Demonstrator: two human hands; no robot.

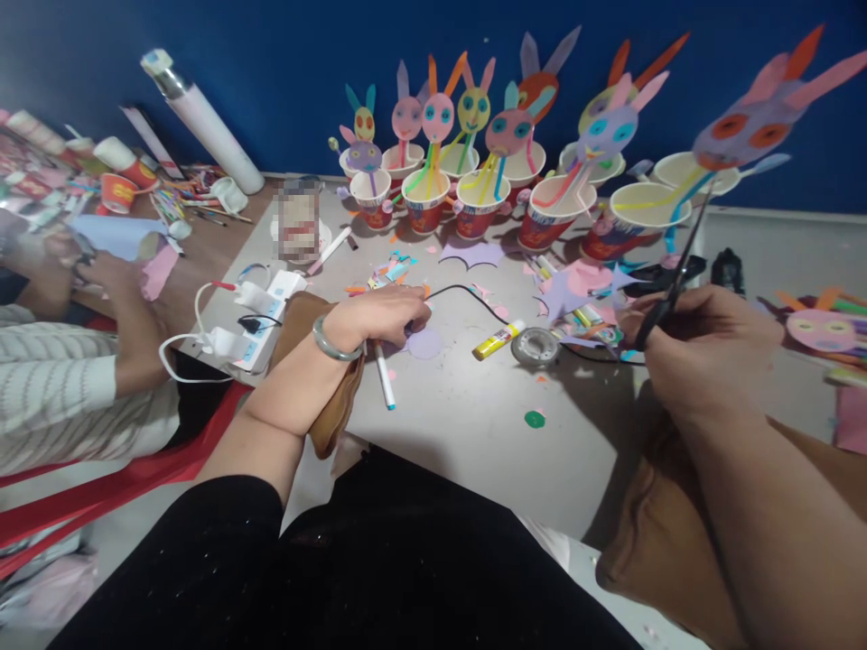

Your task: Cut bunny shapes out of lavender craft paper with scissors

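My right hand (711,343) is closed round black-handled scissors (677,262), whose blades point up and away from me. My left hand (389,320), with a jade-coloured bangle at the wrist, rests low over the table. Its fingers curl downward, and what they may hold is hidden. Close beside it lie a lilac paper circle (424,343) and a white marker (384,377). A black cord (467,291) runs from near this hand toward a yellow glue stick (498,340) and a grey tape roll (535,346).
Paper cups (425,203) with paper animal heads line the back against a blue wall. Paper scraps (575,289) litter the table. A white power strip (271,316) stands left, near a co-worker's arm (135,316). A green paper disc (535,419) lies in front.
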